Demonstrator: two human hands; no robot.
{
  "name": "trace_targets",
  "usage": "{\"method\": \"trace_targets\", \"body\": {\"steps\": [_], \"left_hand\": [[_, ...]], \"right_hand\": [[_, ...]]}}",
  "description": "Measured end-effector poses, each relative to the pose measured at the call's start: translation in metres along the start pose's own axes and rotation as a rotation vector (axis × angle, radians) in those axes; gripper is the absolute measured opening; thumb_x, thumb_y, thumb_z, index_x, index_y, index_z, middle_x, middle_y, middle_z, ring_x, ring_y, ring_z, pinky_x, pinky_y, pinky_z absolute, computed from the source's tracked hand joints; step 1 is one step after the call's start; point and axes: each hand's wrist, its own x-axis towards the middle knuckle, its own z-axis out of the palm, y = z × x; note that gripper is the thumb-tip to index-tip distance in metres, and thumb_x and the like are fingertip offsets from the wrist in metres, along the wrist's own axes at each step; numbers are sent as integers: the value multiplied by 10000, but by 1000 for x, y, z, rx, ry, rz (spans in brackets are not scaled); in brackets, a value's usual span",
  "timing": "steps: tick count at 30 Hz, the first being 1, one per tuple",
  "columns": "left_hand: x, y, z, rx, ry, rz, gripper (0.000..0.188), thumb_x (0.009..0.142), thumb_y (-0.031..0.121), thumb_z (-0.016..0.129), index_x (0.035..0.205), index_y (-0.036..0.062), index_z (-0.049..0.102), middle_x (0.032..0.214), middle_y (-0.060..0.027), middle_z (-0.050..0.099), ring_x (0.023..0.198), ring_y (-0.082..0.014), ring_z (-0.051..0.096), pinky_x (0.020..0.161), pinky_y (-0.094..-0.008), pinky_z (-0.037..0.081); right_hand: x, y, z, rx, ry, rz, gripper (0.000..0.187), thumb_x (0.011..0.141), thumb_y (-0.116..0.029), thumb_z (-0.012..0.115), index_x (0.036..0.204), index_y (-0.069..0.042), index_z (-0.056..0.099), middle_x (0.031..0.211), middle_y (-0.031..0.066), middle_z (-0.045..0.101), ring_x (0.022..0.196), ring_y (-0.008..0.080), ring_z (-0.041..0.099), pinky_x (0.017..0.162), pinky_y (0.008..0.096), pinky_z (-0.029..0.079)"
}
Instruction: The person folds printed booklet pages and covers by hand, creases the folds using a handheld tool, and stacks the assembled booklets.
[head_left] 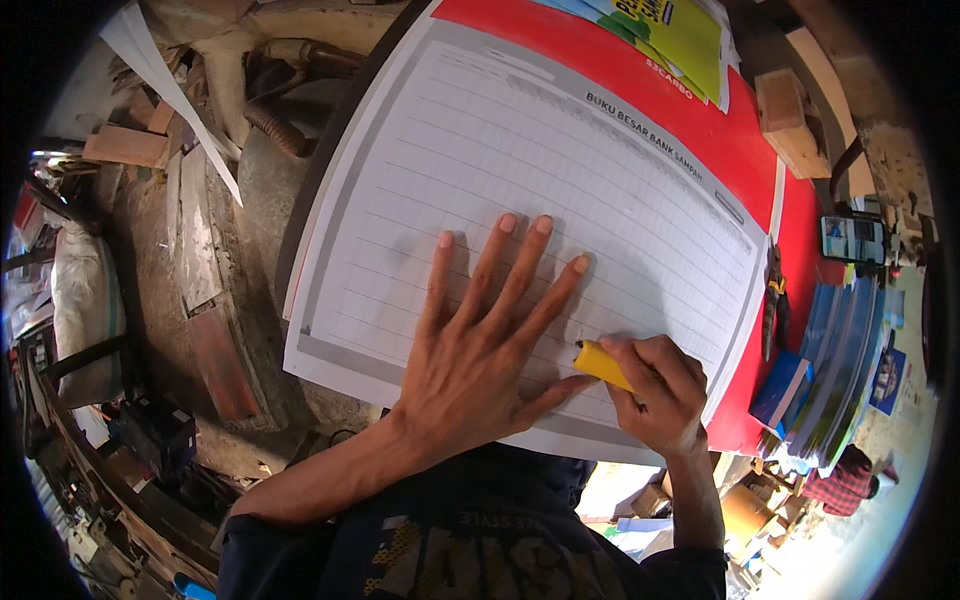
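A large white ledger sheet (420, 150), ruled in grey, lies flat in front of me. My left hand (470, 360) rests palm down on its lower middle, with the fingers spread. To the right of that hand, my right hand (662, 392) is closed around a short yellow tool (602, 366) with a small dark tip. The tip points left and meets or hovers just over the paper; I cannot tell which. My right fingers cover the rest of the tool, so its exact kind does not show.
Under the ledger sheet lies a red sheet (742, 140) with a yellow-green leaflet (692, 55) on it. At the right are a wooden block (790, 118), pliers (773, 300), a phone (852, 240) and blue books (825, 345). A white sack (88, 310) stands at far left.
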Motion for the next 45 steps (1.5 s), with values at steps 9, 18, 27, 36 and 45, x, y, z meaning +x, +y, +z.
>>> {"method": "trace_targets", "body": {"steps": [9, 18, 27, 36, 45], "left_hand": [[0, -4, -2, -8, -29, 5, 1113, 720, 802, 729, 1627, 306, 316, 1710, -151, 183, 1590, -380, 101, 1250, -693, 20], [0, -4, 1, -18, -7, 1, 1121, 705, 811, 733, 1620, 296, 341, 1712, -156, 175, 1588, -396, 93, 1249, -696, 20], [-1, -4, 3, -19, -12, 4, 1114, 707, 807, 734, 1617, 294, 348, 1712, -160, 170, 1587, -403, 85, 1247, -702, 9], [-1, -4, 6, -16, 12, 17, 1108, 719, 814, 715, 1619, 286, 345, 1713, -165, 159, 1588, -407, 68, 1244, -704, -3], [-1, -3, 1, 3, -4, 5, 1116, 707, 800, 738, 1621, 302, 336, 1713, -159, 164, 1589, -396, 86, 1250, -697, 13]], "right_hand": [[14, -8, 1, 412, 65, 270, 352, 806, -6, 813, 1146, 8, 720, 1019, 137, 747, 898, 237, 759, 752, 312, 605], [5, -3, -1, 238, 53, 222, 387, 758, 21, 821, 1136, 2, 743, 986, 96, 737, 859, 217, 757, 734, 297, 606], [10, -7, -6, 124, -13, 170, 431, 731, 30, 811, 1152, -12, 731, 952, 79, 696, 786, 210, 734, 660, 303, 588], [7, -16, -2, 221, 1, 267, 476, 735, 29, 820, 1196, -17, 716, 980, 78, 679, 800, 223, 722, 634, 319, 587], [11, 1, 0, 179, -25, 73, 355, 825, -32, 825, 1165, 1, 727, 1030, 102, 689, 877, 229, 731, 735, 326, 611]]}}
